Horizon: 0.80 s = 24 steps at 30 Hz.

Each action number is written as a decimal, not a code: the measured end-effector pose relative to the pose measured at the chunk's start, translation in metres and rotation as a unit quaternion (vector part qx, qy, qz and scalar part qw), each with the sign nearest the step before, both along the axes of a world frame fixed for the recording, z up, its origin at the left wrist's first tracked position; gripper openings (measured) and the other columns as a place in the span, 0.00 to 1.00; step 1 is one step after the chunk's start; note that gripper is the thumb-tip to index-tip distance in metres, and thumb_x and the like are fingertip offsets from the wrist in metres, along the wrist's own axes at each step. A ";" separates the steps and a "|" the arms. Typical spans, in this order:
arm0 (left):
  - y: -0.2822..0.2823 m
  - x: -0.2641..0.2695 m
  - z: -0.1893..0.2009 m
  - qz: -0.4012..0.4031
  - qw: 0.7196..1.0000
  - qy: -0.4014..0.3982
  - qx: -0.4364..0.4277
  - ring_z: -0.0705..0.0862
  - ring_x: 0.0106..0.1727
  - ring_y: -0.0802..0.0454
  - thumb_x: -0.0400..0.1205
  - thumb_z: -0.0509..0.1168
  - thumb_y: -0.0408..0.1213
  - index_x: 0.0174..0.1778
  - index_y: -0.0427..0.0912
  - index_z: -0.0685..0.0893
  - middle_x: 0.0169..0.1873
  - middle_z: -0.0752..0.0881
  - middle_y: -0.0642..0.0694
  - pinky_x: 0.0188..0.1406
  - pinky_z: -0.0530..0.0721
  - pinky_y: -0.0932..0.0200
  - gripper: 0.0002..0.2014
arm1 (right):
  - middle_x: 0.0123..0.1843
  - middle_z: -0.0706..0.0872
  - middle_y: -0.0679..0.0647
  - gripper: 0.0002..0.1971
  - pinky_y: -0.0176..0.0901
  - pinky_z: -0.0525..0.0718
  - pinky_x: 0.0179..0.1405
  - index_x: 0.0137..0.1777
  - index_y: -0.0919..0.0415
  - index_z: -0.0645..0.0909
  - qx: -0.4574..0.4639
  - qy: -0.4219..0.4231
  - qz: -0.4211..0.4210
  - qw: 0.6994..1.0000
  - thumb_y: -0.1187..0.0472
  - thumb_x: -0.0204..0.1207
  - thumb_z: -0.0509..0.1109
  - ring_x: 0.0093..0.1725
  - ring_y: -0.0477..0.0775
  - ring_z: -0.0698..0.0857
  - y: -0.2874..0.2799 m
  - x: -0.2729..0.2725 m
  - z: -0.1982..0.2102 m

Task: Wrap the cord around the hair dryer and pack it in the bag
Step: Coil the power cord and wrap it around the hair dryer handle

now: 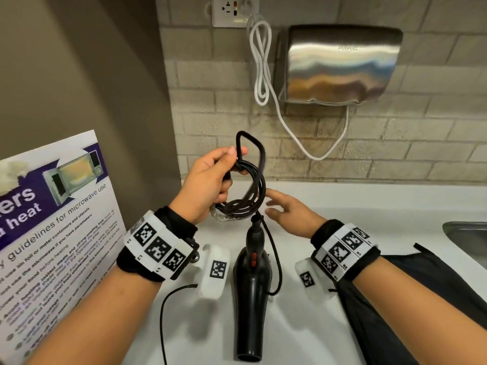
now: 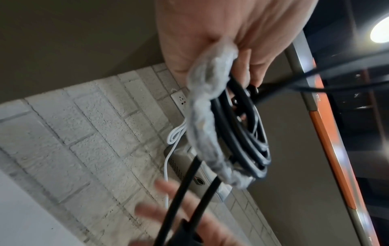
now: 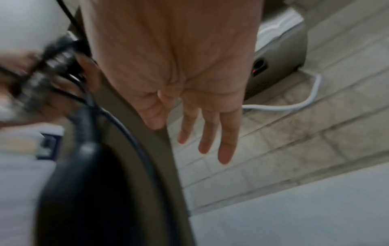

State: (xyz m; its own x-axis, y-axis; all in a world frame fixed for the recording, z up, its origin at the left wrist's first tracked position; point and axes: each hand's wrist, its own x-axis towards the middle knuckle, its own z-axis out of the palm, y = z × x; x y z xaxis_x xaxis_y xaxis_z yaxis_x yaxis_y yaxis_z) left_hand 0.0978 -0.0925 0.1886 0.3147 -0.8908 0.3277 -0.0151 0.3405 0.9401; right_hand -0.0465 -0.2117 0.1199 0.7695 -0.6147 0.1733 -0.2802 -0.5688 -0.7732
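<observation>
A black hair dryer (image 1: 251, 293) lies on the white counter (image 1: 342, 206), nozzle toward me, handle pointing at the wall. My left hand (image 1: 210, 177) is raised above the handle and grips a coiled bundle of its black cord (image 1: 247, 191), part of it sheathed in clear plastic wrap (image 2: 210, 119). One loop sticks up past the fingers. My right hand (image 1: 290, 212) hovers just right of the coil with straight fingers (image 3: 210, 133), holding nothing. A slack length of cord (image 1: 275, 259) runs along the dryer's right side. A dark bag (image 1: 411, 285) lies under my right forearm.
A steel hand dryer (image 1: 340, 64) with a white cable (image 1: 261, 64) hangs on the brick wall behind, below a wall socket (image 1: 232, 10). A microwave poster (image 1: 52, 219) leans at the left. A sink edge (image 1: 463, 233) shows at the right. A thin black wire (image 1: 168, 312) trails from my left wrist.
</observation>
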 end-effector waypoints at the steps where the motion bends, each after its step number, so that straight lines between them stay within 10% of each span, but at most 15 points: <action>1: -0.001 0.000 0.000 -0.002 1.000 -0.003 0.001 0.60 0.15 0.64 0.86 0.53 0.40 0.52 0.46 0.82 0.23 0.83 0.56 0.11 0.57 0.71 0.12 | 0.67 0.76 0.43 0.26 0.34 0.70 0.64 0.62 0.34 0.70 -0.004 -0.019 0.041 0.999 0.72 0.80 0.57 0.67 0.46 0.75 0.007 0.005 0.003; 5: 0.000 -0.001 0.001 0.000 1.000 -0.010 0.002 0.60 0.15 0.64 0.86 0.52 0.40 0.49 0.46 0.82 0.23 0.82 0.57 0.10 0.58 0.71 0.12 | 0.57 0.82 0.41 0.24 0.32 0.75 0.66 0.58 0.43 0.76 0.009 -0.114 0.107 0.988 0.76 0.79 0.56 0.58 0.31 0.80 0.019 0.013 0.006; 8: 0.000 0.001 0.001 0.009 1.000 -0.017 0.001 0.61 0.16 0.63 0.86 0.53 0.42 0.52 0.45 0.83 0.25 0.83 0.55 0.11 0.58 0.70 0.13 | 0.54 0.86 0.49 0.16 0.37 0.78 0.65 0.59 0.57 0.80 0.029 -0.142 0.108 0.983 0.72 0.79 0.58 0.56 0.40 0.83 0.020 0.009 0.008; 13: 0.005 -0.001 0.003 -0.037 0.999 0.034 0.021 0.59 0.15 0.63 0.86 0.51 0.44 0.51 0.41 0.82 0.23 0.81 0.53 0.10 0.56 0.71 0.16 | 0.34 0.84 0.47 0.09 0.31 0.77 0.42 0.47 0.65 0.84 -0.062 -0.092 -0.078 0.991 0.69 0.80 0.61 0.34 0.40 0.80 -0.001 0.008 0.006; 18: 0.011 -0.001 0.009 -0.060 0.996 0.054 0.026 0.57 0.14 0.64 0.86 0.50 0.43 0.47 0.41 0.82 0.20 0.80 0.55 0.10 0.54 0.71 0.17 | 0.42 0.88 0.64 0.12 0.43 0.78 0.44 0.43 0.65 0.85 -0.091 0.041 -0.249 0.963 0.70 0.78 0.59 0.42 0.60 0.83 -0.054 -0.008 -0.035; 24: 0.008 -0.002 0.005 -0.061 0.997 0.037 0.025 0.58 0.15 0.63 0.86 0.50 0.44 0.45 0.39 0.80 0.20 0.77 0.54 0.10 0.55 0.71 0.16 | 0.47 0.86 0.64 0.11 0.45 0.81 0.44 0.49 0.68 0.85 -0.035 0.113 -0.229 0.966 0.69 0.78 0.60 0.45 0.62 0.84 -0.051 -0.003 -0.071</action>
